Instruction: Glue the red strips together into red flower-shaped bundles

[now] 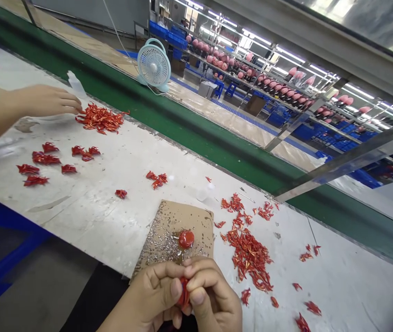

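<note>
In the head view, the person's left hand (158, 295) and right hand (215, 295) meet at the near end of a spotted cardboard sheet (196, 214), both pinching a small red piece (183, 295) between thumb and fingers, and just beyond I see a glossy red round (186, 239) on the card. To the right a loose red heap (252, 258) lies on the white table (92, 203), while over on the left a co-worker's hand (53, 100) is at the edge of another red pile (100, 117)

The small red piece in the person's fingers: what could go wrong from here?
The small red piece might slip, since the left hand and right hand merely pinch it. If dropped, it could land on the speckled cardboard and pick up some of its wet-looking spots. Or it might get mixed into the loose red pile nearby.
</note>
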Demonstrator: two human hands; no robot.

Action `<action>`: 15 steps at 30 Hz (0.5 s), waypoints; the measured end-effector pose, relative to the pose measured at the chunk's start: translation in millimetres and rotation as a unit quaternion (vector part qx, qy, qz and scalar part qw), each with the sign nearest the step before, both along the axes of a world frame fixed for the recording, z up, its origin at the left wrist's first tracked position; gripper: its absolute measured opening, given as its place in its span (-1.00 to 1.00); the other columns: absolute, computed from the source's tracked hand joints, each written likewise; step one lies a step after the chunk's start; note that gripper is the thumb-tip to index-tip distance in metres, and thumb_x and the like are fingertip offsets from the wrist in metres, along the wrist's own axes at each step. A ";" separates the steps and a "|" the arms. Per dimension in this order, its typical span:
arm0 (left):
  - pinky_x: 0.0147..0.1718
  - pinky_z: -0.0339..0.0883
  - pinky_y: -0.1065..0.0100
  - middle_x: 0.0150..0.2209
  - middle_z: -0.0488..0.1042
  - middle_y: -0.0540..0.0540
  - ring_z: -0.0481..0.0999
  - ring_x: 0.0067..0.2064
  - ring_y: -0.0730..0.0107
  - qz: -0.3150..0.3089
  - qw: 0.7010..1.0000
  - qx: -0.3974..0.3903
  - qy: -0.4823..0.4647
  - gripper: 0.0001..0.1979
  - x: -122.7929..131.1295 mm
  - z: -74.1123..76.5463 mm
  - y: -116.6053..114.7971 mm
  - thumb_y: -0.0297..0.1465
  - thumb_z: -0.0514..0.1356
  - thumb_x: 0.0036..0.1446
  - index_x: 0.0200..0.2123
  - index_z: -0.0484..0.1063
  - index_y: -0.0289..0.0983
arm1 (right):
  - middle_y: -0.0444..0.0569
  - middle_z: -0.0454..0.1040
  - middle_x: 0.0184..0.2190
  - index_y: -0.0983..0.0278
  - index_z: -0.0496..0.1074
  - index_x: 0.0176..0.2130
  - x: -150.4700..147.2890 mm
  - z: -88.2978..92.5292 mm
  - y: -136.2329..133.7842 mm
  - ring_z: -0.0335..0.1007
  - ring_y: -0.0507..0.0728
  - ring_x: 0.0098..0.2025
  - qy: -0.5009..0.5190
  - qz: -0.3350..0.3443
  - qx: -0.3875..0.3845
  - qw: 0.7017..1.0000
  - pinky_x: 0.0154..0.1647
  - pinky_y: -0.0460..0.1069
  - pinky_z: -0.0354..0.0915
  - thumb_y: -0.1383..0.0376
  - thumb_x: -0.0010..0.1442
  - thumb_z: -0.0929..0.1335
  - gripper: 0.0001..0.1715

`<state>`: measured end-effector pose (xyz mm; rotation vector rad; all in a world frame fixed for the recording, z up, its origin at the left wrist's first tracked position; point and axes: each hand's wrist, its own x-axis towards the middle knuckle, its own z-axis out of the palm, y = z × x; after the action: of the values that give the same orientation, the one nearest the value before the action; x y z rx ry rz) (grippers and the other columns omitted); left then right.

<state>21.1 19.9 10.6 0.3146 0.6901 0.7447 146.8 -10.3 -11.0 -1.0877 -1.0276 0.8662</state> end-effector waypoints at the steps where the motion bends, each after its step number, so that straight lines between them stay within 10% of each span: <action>1: -0.52 0.27 0.52 -0.53 0.47 -0.07 0.40 -0.49 0.50 -0.001 1.000 0.003 -0.002 -0.61 0.5 -1.2 0.3 -0.17 0.51 -0.13 -0.32 0.60 -0.32 | 0.00 0.55 -0.34 0.15 0.60 -0.38 1.1 0.5 -0.2 0.49 0.21 -0.12 -0.002 0.002 0.001 1.000 -0.07 0.08 0.42 0.02 0.23 0.45 -0.70; 15: -0.50 0.36 0.53 -0.55 0.55 -0.06 0.46 -0.55 0.53 0.014 0.997 0.043 0.055 -0.55 2.7 -22.5 -0.4 -0.17 0.58 -0.31 -0.42 0.56 -0.31 | -0.03 0.50 -0.14 0.06 0.46 -0.09 -20.3 -22.0 -6.5 0.48 0.17 -0.07 -0.063 -0.118 0.072 0.988 -0.03 0.09 0.39 0.13 0.36 0.36 -0.86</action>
<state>23.8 19.5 -11.9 0.4269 0.7691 0.7888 126.6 -16.8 -33.1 -1.1264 -1.0251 0.5307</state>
